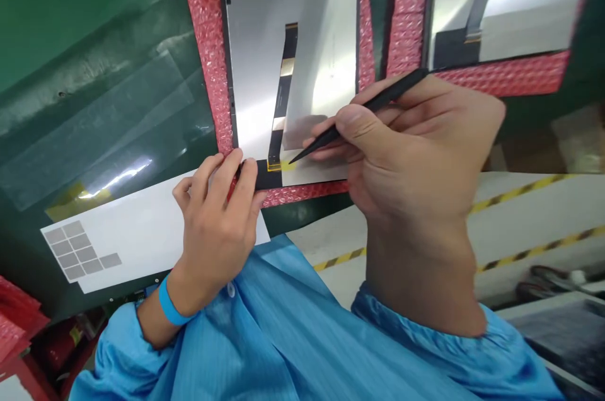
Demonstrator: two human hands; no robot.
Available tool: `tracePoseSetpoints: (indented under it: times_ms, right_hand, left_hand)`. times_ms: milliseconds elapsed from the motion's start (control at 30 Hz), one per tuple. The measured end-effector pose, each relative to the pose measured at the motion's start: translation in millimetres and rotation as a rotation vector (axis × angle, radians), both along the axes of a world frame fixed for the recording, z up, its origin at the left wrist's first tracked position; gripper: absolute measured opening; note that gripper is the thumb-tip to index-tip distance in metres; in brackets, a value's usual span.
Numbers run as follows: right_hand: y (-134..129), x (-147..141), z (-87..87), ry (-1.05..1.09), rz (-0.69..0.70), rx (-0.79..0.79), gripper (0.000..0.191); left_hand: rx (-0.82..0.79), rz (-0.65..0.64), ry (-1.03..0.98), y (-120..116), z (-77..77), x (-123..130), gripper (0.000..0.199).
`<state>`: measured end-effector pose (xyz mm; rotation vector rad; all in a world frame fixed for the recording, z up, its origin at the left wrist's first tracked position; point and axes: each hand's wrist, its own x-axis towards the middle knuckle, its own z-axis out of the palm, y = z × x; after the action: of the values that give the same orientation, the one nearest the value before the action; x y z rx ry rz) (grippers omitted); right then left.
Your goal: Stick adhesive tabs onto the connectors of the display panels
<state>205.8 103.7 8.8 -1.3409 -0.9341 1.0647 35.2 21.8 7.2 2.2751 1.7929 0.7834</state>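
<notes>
My right hand is closed in a pen-like grip around black tweezers. Their pointed tip meets a small piece of yellow tape at the lower end of a dark flex cable. That cable runs up the silvery back of a flat display panel. Over the panel's lower left corner, my left hand lies with fingers apart and bent, fingertips touching the black edge strip. Pink bubble wrap lies under the panel.
At the upper right, a second panel rests on more pink bubble wrap. Left of my hands are clear film, yellow film and a white sheet with grey squares. Beyond the green table, yellow-black tape marks the floor.
</notes>
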Motion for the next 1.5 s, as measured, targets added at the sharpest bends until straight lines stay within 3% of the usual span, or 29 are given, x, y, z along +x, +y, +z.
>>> tracePoseSetpoints:
  times_ms: [133, 1100, 1200, 1300, 1400, 1500]
  right_hand:
    - [-3.2, -3.5, -1.6, -0.065, -0.038, -0.022, 0.013]
    - [-10.4, -7.3, 7.0, -0.29, -0.033, -0.048, 0.015]
    - [-10.2, -11.4, 3.8, -0.31, -0.077, -0.035, 0.013]
    - [-6.2, -11.7, -6.0, -0.277, -0.2, 0.096, 0.019]
    - [-0.6, -9.1, -16.0, -0.2, -0.275, 0.197, 0.025]
    - [2.0, -10.5, -19.2, -0.124, -0.301, 0.199, 0.026]
  left_hand:
    - [-0.006, 0.009, 0.041, 0.3, -7.8, 2.0, 0.028]
    - [-0.039, 0.008, 0.082, 1.6, -2.5, 5.7, 0.034]
    - [-0.1, -0.012, 0.132, 0.2, -2.3, 6.5, 0.039]
    - [-0.149, -0.004, 0.177, -2.5, 0.6, 7.9, 0.042]
    - [-0.147, 0.0, 0.203, -6.1, 5.2, 12.1, 0.046]
    - [-0.132, -0.034, 0.255, -7.9, 6.1, 17.9, 0.051]
